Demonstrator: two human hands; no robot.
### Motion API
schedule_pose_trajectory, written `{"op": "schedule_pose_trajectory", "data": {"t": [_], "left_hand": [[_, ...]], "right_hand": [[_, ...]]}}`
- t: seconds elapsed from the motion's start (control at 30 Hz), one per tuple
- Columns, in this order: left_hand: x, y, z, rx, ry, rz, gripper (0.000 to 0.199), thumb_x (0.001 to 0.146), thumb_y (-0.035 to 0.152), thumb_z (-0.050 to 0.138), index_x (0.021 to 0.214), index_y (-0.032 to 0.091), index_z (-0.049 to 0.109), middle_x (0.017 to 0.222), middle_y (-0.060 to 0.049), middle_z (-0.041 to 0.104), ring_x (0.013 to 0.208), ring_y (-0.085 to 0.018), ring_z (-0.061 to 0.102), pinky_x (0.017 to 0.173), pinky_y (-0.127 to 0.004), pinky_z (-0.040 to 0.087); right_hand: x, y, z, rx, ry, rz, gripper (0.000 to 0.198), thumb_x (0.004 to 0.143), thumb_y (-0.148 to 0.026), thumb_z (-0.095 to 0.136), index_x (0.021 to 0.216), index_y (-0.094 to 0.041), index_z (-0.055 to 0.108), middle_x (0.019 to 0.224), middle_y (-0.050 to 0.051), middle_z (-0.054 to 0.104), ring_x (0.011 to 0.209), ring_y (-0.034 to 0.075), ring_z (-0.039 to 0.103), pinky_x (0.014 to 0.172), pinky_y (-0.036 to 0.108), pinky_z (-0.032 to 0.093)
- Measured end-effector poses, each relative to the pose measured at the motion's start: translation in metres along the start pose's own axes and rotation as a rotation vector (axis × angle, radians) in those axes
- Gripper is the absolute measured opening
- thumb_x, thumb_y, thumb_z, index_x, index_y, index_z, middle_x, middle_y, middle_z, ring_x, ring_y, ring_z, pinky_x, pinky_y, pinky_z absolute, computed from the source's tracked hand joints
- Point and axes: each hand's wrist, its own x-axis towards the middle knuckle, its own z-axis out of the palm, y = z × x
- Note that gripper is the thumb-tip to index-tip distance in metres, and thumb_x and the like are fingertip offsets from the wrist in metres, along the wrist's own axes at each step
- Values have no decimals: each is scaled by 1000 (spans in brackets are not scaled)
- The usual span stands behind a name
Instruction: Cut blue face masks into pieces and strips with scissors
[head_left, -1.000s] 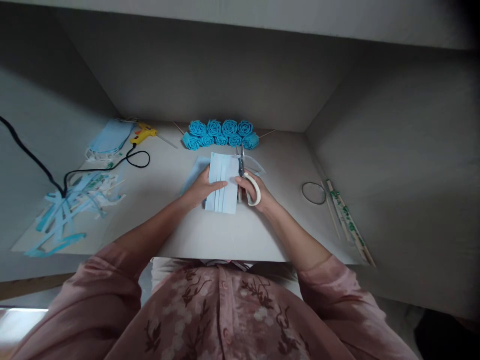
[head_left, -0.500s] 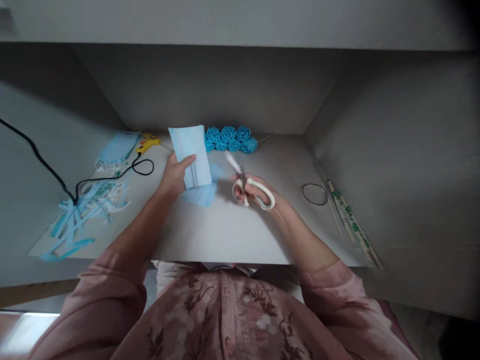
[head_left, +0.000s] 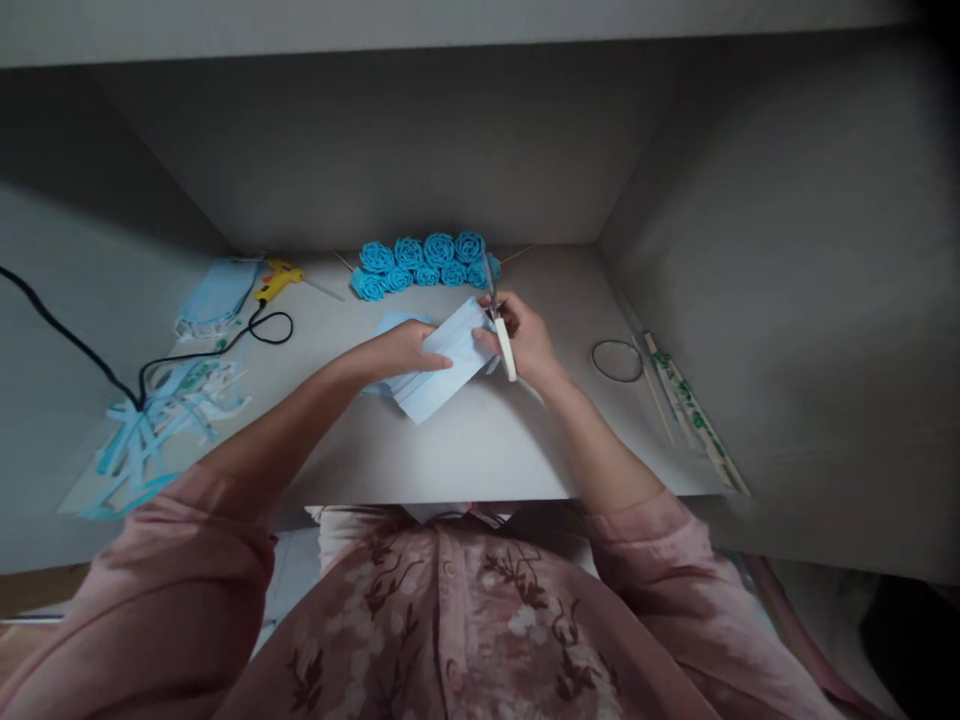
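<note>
My left hand (head_left: 414,350) pinches a light blue pleated face mask (head_left: 442,372), thumb on top, holding it tilted above the table. At the mask's right end is my right hand (head_left: 525,335), its fingers closed around white-handled scissors (head_left: 505,348). The scissor blades point up and away, past the mask's far corner. My right thumb and fingertips meet the mask's edge there. Beneath the held mask lies more light blue mask fabric (head_left: 397,320), partly hidden by my left hand. Behind both hands sit two rows of blue fabric roses (head_left: 426,258).
A yellow glue gun (head_left: 279,280) with a black cord lies at the back left, beside stacked masks (head_left: 216,295). Cut strips (head_left: 161,430) are heaped at the left. On the right are a wire ring (head_left: 616,361) and thin sticks with green tape (head_left: 694,410). Walls enclose the table (head_left: 442,465).
My left hand has carried the mask right and turned it on a slant. My right hand has brought the scissors to its edge, and the fingers now touch the mask.
</note>
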Motion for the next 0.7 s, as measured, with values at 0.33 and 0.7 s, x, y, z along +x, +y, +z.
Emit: {"op": "schedule_pose_trajectory", "data": {"t": [0.33,0.7], "left_hand": [[-9,-10,-2,-579,82,337,74,68,61,70,128,20,57,128,-15,61,124,-35,52,96,-50,47],[25,-14,68,-412,464,268,47,71,53,69,103,19,63,103,-8,69,116,-27,57,106,-43,40]], "right_hand": [[12,18,-2,418,331,142,48,65,-32,75,105,-24,50,89,-1,57,69,12,54,52,25,46],[4,23,15,485,217,179,43,62,-32,81,95,-24,55,86,-2,62,76,14,59,66,28,51]]}}
